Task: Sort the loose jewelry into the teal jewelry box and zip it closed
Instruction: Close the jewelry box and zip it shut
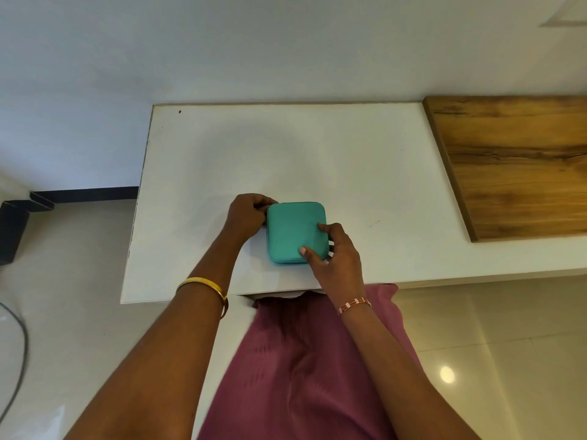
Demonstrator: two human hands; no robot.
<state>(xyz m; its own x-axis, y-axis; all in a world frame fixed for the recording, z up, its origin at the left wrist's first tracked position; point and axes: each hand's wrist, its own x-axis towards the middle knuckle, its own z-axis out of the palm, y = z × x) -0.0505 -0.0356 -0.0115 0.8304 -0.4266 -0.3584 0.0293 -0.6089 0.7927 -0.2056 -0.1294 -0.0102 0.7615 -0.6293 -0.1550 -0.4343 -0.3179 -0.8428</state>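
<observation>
- I logged the teal jewelry box (295, 231) lying flat on the white table (317, 154), near the front edge and roughly central between the two arms. Lid was down.
- I could not see the zipper pull from the head view, so I cannot tell how far the zip was run.
- Left hand (247, 215) sat against the box's left side at its far corner. Fingers were curled and pressed together there, touching the box edge; whether they pinched a zipper tab I cannot tell, as the fingertips were hidden.
- Right hand (333, 249) rested on the box's near right corner. Fingers were spread: thumb tip flat on the lid near the front edge, index finger laid on the lid toward the right side, remaining fingers wrapped over the right wall.
- I noted a gold bangle (206, 289) on the left wrist and a red-and-white beaded bracelet (354, 304) on the right wrist.
- A wooden board (514, 166) lay on the table's right end, well apart from the box.
- I saw no loose jewelry on the table top.
</observation>
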